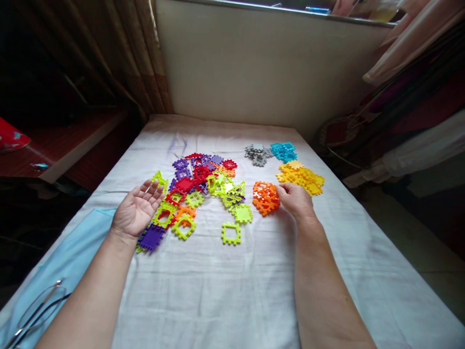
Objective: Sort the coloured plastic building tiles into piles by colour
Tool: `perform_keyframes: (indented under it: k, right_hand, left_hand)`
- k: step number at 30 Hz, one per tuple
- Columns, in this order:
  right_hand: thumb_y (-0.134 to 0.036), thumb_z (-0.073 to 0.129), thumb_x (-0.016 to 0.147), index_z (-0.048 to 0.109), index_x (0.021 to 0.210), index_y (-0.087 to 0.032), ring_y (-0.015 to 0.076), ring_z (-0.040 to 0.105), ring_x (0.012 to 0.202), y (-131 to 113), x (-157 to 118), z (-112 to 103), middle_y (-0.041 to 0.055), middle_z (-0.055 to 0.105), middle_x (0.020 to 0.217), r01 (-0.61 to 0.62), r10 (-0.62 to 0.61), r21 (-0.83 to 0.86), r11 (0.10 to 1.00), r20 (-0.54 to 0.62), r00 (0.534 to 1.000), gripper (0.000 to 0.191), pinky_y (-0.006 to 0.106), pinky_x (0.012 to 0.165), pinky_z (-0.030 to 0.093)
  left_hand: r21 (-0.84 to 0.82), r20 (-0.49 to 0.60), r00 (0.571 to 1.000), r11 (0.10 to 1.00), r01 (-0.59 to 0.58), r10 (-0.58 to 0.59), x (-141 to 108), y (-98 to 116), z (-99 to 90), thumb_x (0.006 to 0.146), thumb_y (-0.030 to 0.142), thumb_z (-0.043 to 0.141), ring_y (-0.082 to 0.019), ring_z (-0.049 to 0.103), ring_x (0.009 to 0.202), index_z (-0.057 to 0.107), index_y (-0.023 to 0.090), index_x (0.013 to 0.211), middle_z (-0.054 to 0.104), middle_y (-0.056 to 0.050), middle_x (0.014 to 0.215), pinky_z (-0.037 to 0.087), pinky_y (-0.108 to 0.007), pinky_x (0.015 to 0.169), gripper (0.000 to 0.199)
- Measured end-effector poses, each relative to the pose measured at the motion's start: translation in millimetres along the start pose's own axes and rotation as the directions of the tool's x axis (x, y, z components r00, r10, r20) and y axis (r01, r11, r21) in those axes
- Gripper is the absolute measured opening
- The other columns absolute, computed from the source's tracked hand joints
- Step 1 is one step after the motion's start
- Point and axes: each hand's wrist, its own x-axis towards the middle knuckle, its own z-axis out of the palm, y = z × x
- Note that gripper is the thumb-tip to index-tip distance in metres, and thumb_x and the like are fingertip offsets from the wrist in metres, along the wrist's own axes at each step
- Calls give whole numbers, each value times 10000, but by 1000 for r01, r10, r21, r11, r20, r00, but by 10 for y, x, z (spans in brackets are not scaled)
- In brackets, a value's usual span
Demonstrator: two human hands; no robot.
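Observation:
My left hand (pixel 138 207) is palm up with its fingers apart, holding nothing, beside the left edge of a mixed heap of toothed plastic interlocking tiles. In that heap lie red tiles (pixel 184 184), purple tiles (pixel 151 237) and lime green tiles (pixel 242 213), some solid and some with cut-out middles. My right hand (pixel 296 199) is closed at the right edge of a small pile of orange interlocking tiles (pixel 266 198), thumb and fingers pinching the edge of one. A single lime green frame tile (pixel 231 233) lies apart, nearer to me.
Yellow tiles (pixel 303 178), blue tiles (pixel 284 151) and grey tiles (pixel 258 153) form separate piles at the back right. Eyeglasses (pixel 41 305) rest on a light blue cloth (pixel 82 252) at the left. A wall (pixel 269 72) stands behind the white-sheeted surface (pixel 210 295).

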Motion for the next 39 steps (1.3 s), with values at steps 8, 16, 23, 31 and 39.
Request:
perform_keyframes:
  k: [8, 16, 23, 31, 39]
  right_hand:
    - [-306, 476, 931, 748, 1024, -235, 191, 651, 895, -626, -367, -68, 78, 717, 1063, 297, -294, 25, 955, -80, 953, 296, 275, 768, 443]
    - [-292, 471, 957, 712, 1072, -243, 200, 643, 956, -1334, -1177, 395, 69, 710, 1047, 757, -744, 95, 646, 301, 597, 271, 276, 764, 459]
    - [-202, 512, 941, 729, 1060, -248, 168, 628, 951, -1351, -1244, 523, 51, 712, 1025, 819, -874, 318, 478, 266, 407, 252, 247, 824, 452]
    - [-248, 405, 1000, 617, 1297, -347, 210, 587, 993, -1364, -1199, 601, 73, 644, 1136, 827, -817, 107, 552, 268, 511, 378, 297, 788, 473]
    - [-294, 487, 978, 681, 1083, -244, 210, 564, 1032, -1393, -1177, 518, 85, 622, 1199, 837, -807, 27, 546, 285, 517, 227, 302, 841, 471]
  left_hand:
    - [7, 40, 999, 999, 35, -36, -7, 0, -22, 896, 236, 551, -183, 687, 1037, 677, 191, 975, 734, -65, 1045, 542, -383, 956, 155]
    - [-15, 62, 997, 999, 52, -51, -19, 2, -28, 877, 204, 559, -172, 691, 1017, 666, 195, 981, 733, -52, 1022, 537, -378, 962, 149]
    - [-32, 62, 997, 998, 52, -50, -14, -12, -33, 882, 219, 560, -165, 689, 1016, 660, 192, 992, 728, -51, 1018, 540, -350, 949, 151]
    - [-54, 42, 997, 996, 65, -62, -33, -4, -1, 915, 208, 499, -172, 696, 988, 671, 180, 969, 733, -65, 1005, 556, -345, 909, 182]
    - [-61, 34, 997, 996, 71, -69, -37, 8, 8, 920, 193, 489, -167, 693, 990, 675, 180, 979, 736, -58, 1018, 545, -357, 938, 196]
